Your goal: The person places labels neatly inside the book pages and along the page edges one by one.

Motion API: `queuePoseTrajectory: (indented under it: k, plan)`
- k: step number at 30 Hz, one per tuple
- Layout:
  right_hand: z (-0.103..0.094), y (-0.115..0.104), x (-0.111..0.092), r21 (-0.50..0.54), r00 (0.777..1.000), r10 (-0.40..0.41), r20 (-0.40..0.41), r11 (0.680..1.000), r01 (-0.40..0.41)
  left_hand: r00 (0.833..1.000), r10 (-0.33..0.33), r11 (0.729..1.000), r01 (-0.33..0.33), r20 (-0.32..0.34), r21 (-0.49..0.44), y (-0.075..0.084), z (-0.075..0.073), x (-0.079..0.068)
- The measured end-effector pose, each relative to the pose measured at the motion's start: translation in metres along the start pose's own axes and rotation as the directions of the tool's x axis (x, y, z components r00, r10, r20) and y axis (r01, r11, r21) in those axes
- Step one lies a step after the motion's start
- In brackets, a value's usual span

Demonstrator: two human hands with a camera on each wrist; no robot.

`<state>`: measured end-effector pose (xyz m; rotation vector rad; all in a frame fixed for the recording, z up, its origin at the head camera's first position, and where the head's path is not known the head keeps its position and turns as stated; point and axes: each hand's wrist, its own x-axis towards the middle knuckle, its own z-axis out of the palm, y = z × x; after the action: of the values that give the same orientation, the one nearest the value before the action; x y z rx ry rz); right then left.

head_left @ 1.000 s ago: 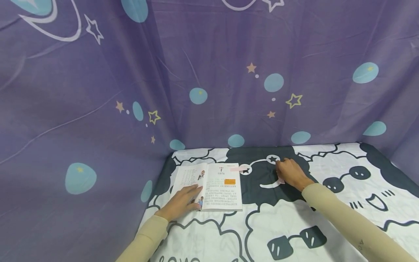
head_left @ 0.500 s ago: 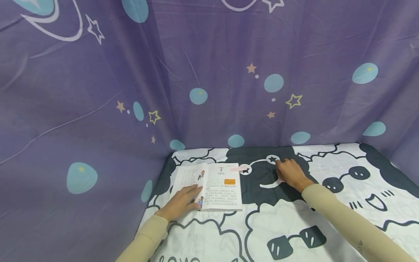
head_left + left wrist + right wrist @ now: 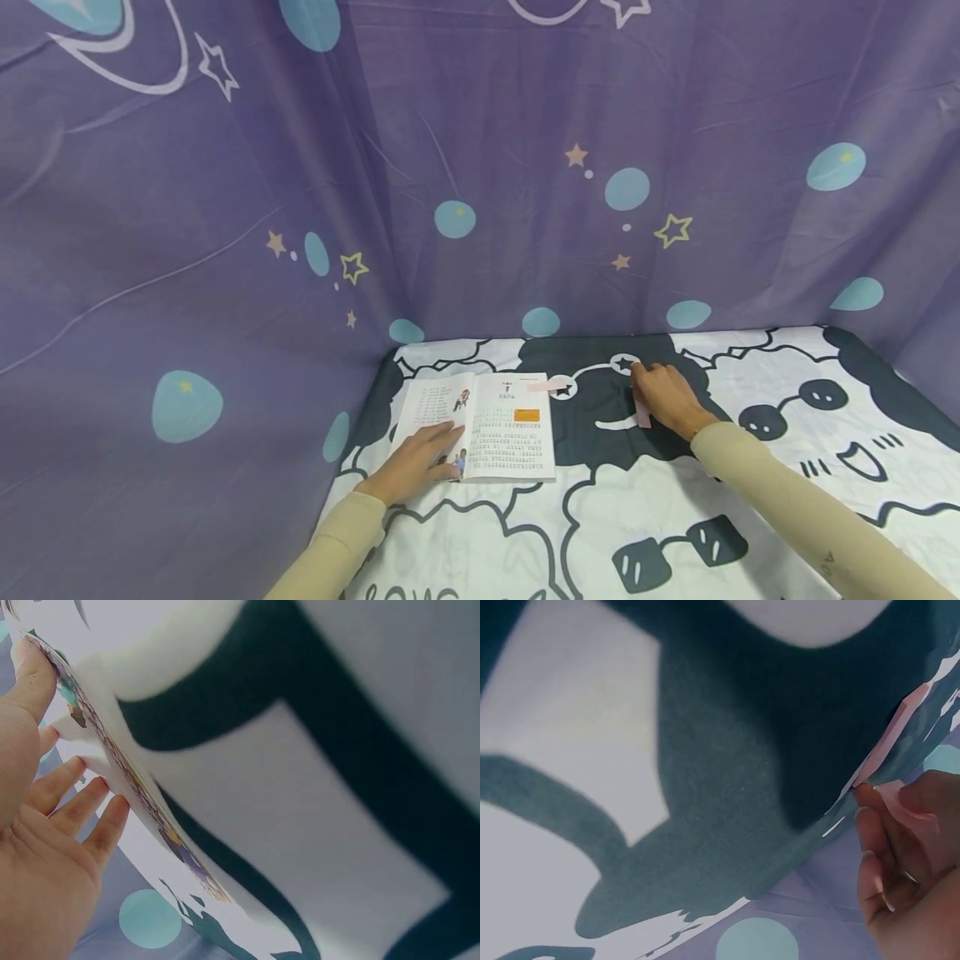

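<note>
An open book (image 3: pixel 510 450) with printed text and small pictures lies on the patterned cloth. My left hand (image 3: pixel 415 467) rests on its left page, fingers spread and thumb near the lower edge; in the left wrist view, the left hand (image 3: pixel 60 832) lies along the page. A pink paper strip (image 3: pixel 547 386) lies across the right page's upper edge and sticks out past it. To the right of the book, my right hand (image 3: pixel 666 400) pinches a pink slip (image 3: pixel 915 817) between thumb and forefinger. Another pink strip (image 3: pixel 892 742) is by the fingertips; whether it lies flat is unclear.
A black and white cartoon cloth (image 3: pixel 675 492) covers the table. Behind and to the left hangs a purple curtain (image 3: pixel 510 275) with stars and blue spots. An orange box (image 3: pixel 527 416) is printed on the right page.
Below my right hand more of a pink strip shows now than half a second ago. The right hand has shifted only slightly. The left hand and the book look the same.
</note>
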<state>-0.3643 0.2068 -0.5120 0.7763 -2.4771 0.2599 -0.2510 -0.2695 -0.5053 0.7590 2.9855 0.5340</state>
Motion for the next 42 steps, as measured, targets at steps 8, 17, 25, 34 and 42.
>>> queuePoseTrajectory:
  k: [8, 17, 25, 34, 42]
  plan:
    - [-0.0027, -0.0004, -0.0018, -0.003, 0.999, 0.043, 0.014, 0.999, -0.043, 1.000, 0.002, 1.000, -0.002, 0.005, 0.009, -0.0006, 0.0006, 0.0000]
    - [-0.0024, 0.0017, -0.0019, 0.001, 0.998, 0.028, -0.057, 1.000, -0.028, 1.000, -0.004, 1.000, 0.004, 0.008, 0.023, -0.0035, 0.0021, 0.0022]
    - [-0.0051, 0.0004, -0.0046, 0.008, 0.997, 0.015, -0.077, 1.000, -0.015, 1.000, -0.002, 1.000, 0.002, 0.014, 0.016, -0.0039, 0.0025, 0.0022]
    - [-0.0056, -0.0025, -0.0038, 0.008, 0.999, 0.023, -0.027, 1.000, -0.023, 1.000, 0.013, 1.000, -0.013, 0.001, 0.024, -0.0026, 0.0025, 0.0011]
    - [-0.0026, -0.0022, -0.0019, -0.015, 1.000, 0.026, 0.005, 1.000, -0.026, 1.000, 0.018, 0.999, -0.018, 0.000, 0.029, -0.0013, 0.0017, 0.0005]
